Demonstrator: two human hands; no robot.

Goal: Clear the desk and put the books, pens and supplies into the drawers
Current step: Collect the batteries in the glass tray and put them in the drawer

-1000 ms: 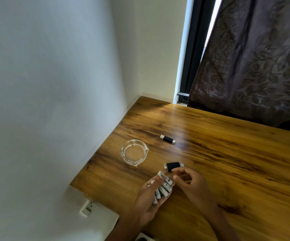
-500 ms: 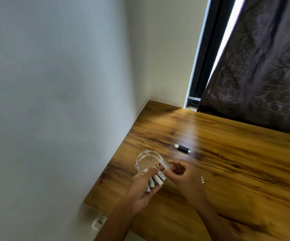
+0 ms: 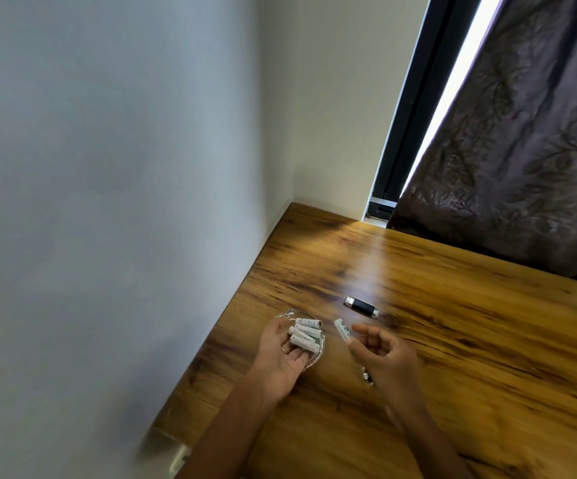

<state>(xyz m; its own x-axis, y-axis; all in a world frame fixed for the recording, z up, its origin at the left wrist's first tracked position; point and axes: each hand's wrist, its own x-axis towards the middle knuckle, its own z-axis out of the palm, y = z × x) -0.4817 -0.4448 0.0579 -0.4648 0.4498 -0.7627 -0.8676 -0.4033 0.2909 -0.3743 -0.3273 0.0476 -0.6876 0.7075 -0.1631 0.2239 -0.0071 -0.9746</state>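
Observation:
My left hand (image 3: 280, 354) is palm up over the glass ashtray (image 3: 314, 359) near the desk's left edge and cradles several white batteries (image 3: 306, 333) on its fingers. My right hand (image 3: 380, 350) pinches a single white battery (image 3: 343, 329) between thumb and forefinger, just right of the left hand. A black USB stick (image 3: 361, 306) with silver ends lies on the wooden desk (image 3: 453, 340) beyond both hands. Part of a second small dark item with a metal end (image 3: 366, 376) shows on the desk under my right wrist.
A white wall runs along the desk's left edge and meets the back wall at the far corner. A dark patterned curtain (image 3: 522, 150) hangs over the window at the back right. A white wall socket (image 3: 180, 458) sits below the desk's near-left corner.
My hands have parted: the right hand has drawn one battery away to the right, while the left keeps the rest over the ashtray. The camera has tilted up and swung left.

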